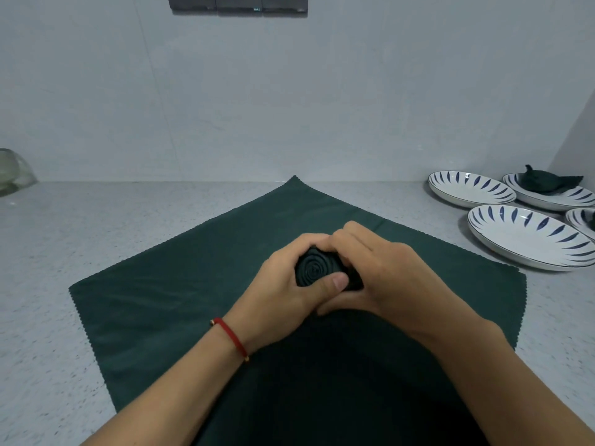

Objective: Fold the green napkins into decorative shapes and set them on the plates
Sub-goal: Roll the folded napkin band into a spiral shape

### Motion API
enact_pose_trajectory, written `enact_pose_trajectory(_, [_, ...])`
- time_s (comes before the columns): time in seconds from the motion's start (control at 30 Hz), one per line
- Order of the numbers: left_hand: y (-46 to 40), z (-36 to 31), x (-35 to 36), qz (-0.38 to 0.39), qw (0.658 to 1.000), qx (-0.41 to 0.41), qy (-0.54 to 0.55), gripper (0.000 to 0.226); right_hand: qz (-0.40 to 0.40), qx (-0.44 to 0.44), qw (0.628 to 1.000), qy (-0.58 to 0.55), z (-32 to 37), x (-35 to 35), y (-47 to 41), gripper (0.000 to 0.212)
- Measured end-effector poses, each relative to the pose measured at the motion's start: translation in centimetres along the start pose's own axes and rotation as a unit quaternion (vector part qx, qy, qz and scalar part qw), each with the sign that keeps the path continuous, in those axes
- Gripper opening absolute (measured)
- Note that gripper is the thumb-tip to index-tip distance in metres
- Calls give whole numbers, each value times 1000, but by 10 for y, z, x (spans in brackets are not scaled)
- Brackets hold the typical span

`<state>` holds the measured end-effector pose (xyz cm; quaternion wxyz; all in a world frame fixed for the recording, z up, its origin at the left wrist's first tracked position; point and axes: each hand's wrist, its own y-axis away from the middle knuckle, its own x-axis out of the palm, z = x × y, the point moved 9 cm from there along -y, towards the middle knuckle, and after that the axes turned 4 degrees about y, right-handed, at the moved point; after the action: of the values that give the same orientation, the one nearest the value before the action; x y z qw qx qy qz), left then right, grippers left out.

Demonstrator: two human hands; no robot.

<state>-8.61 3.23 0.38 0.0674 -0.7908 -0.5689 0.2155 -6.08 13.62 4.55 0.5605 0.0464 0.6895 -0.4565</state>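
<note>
A dark green napkin rolled into a tight spiral, like a rose [317,268], is held between both hands above the counter. My left hand [283,291] grips it from the left with the thumb across its front. My right hand [380,272] wraps it from the right, fingers curled over the far side. Beneath lies a flat green napkin [180,284], spread with one corner pointing at the wall. At the right stand white plates with blue leaf marks: one bare at the back [467,188], one bare in front [528,236], and one [553,201] holding a folded green napkin [547,183].
A fourth plate [582,220] is cut off at the right edge. A glass bowl [13,172] sits at the far left against the wall. The speckled grey counter [96,226] meets a grey wall, with a socket strip [238,4] high up.
</note>
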Motion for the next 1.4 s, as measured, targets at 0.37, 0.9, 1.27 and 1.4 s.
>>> enact_pose_trajectory(0.37, [-1,1,-32,-44,999,-2,-15,47,-89,-10,992,-89,-10,-19,2,12])
enact_pose_trajectory(0.9, [2,-10,-26,-5,1000,10,6,55,-88,179,912,-358,-33,6,5,23])
enact_pose_trajectory(1.27, [3,-5,-29,-84,996,4,18,55,-219,132,954,-154,-22,-8,10,12])
enact_pose_trajectory(1.4, [4,-3,-34,-102,995,-1,-17,57,-206,141,956,-157,-19,-4,7,10])
